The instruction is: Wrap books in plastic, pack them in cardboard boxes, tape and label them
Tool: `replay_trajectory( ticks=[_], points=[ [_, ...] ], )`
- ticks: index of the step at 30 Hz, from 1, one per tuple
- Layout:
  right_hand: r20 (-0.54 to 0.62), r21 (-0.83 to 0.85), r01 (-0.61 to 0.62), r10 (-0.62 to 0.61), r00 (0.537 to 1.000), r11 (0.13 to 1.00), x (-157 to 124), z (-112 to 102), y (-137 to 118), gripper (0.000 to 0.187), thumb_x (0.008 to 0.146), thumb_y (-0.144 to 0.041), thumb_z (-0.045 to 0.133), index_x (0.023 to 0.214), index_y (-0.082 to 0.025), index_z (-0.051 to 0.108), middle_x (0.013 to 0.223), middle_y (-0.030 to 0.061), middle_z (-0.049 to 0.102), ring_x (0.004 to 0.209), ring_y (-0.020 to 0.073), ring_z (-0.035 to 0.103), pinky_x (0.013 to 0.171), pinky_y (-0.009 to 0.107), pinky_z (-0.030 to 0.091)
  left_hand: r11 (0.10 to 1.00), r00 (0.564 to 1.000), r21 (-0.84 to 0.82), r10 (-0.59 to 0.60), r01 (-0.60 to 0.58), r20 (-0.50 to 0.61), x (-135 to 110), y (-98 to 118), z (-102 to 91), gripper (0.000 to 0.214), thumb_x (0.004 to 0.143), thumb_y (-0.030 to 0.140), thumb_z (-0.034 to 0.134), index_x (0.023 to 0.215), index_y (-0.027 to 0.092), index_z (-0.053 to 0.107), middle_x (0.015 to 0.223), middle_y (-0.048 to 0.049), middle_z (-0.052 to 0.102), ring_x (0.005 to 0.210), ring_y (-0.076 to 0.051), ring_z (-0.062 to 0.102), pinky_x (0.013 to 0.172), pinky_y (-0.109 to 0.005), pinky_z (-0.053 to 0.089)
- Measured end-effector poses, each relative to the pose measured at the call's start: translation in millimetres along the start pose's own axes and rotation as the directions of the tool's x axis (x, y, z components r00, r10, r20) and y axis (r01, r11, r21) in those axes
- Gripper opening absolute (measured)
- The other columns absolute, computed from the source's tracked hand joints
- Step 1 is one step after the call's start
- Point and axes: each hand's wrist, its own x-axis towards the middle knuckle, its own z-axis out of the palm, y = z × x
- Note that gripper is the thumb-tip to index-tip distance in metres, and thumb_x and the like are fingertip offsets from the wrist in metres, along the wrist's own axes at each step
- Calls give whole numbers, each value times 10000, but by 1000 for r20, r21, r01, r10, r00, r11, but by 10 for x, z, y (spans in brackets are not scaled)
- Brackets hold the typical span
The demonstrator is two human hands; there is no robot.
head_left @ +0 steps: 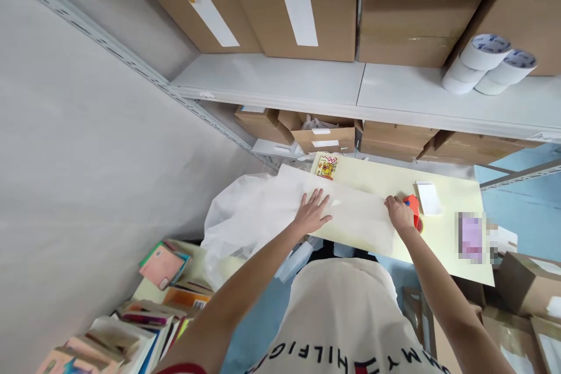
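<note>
A thin white sheet, seemingly plastic or foam wrap, lies over the left part of the cream tabletop and spills in loose folds off its left end. My left hand rests flat on the sheet with fingers spread. At the sheet's right edge, my right hand has its fingers curled and pinches that edge. Just beside it is a red tape dispenser, partly covered by the hand. A colourful printed card or booklet sits at the table's back left, its lower edge bordering the sheet.
A white pad or box and a blurred purple item lie on the right of the table. Shelves behind hold cartons and white tape rolls. Books are stacked lower left; more cartons stand lower right.
</note>
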Motion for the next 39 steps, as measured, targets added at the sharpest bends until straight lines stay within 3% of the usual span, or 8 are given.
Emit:
replay_trajectory(
  ticks=[5, 9, 11, 14, 17, 28, 35, 39],
  points=[
    [-223, 145, 3, 30, 974, 989, 33, 419, -21, 453, 975, -296, 368, 1401, -153, 425, 1278, 208, 551, 1083, 318, 602, 841, 442, 503, 990, 973, -67, -105, 121, 206, 104, -92, 730, 739, 918, 524, 438, 1548, 210, 213, 1622, -157, 136, 1487, -384, 127, 1131, -631, 165],
    [-414, 227, 164, -57, 908, 960, -148, 857, -246, 652, 973, -378, 358, 1535, -130, 139, 1523, 237, 309, 1427, 350, 280, 1081, 544, 356, 987, 958, -88, -104, 132, 267, 90, -66, 1060, 728, 917, 508, 460, 1544, 221, 226, 1628, -162, 83, 1486, -401, 95, 1124, -634, 167],
    [-306, 245, 207, -127, 944, 947, -226, 1092, -381, 667, 964, -370, 386, 1543, -158, 132, 1570, 209, 250, 1466, 322, 215, 1110, 520, 332, 989, 963, -112, -69, 101, 259, 67, -63, 1152, 749, 897, 532, 494, 1540, 246, 240, 1632, -153, 65, 1487, -405, 80, 1130, -627, 160],
    [-22, 216, 67, -64, 998, 974, -276, 1388, -461, 744, 903, -357, 515, 1538, -154, 187, 1606, 212, 163, 1482, 352, 161, 1126, 520, 290, 987, 978, -149, -28, 59, 205, 51, -120, 1217, 781, 882, 575, 493, 1543, 252, 230, 1636, -141, 58, 1493, -392, 57, 1149, -609, 135],
    [125, 143, -50, 32, 992, 988, -288, 1549, -362, 816, 863, -383, 578, 1546, -187, 176, 1629, 190, 69, 1493, 360, 103, 1135, 525, 248, 966, 966, -141, -191, 217, 174, 78, -247, 1232, 749, 918, 560, 415, 1547, 208, 216, 1631, -166, 66, 1495, -382, 51, 1153, -610, 115],
    [165, 192, -97, 66, 984, 976, -61, 1407, -220, 912, 802, -413, 660, 1543, -223, 163, 1628, 203, -22, 1493, 383, 35, 1125, 559, 235, 849, 862, -189, -449, 493, 234, 238, -548, 1092, 1126, 749, 581, 658, 1544, 56, 58, 1586, -313, -37, 1460, -445, 165, 1137, -547, 216],
    [88, 292, -93, 70, 994, 952, 31, 1297, -464, 948, 777, -397, 649, 1543, -163, 140, 1622, 222, 37, 1488, 410, 47, 1104, 616, 265, 837, 935, -420, -336, 351, 111, 277, -433, 1089, 1061, 755, 453, 691, 1541, 86, 79, 1608, -263, -2, 1492, -392, -6, 1161, -564, 172],
    [20, 455, -22, 15, 1000, 890, 368, 1149, -874, 870, 787, -416, 632, 1520, -168, 234, 1599, 190, 206, 1477, 347, 201, 1105, 554, 345, 723, 956, -651, -292, 229, 13, 569, -512, 994, 960, 792, 446, 658, 1531, 102, 149, 1611, -236, 91, 1501, -337, 81, 1176, -483, 226]
  ],
)
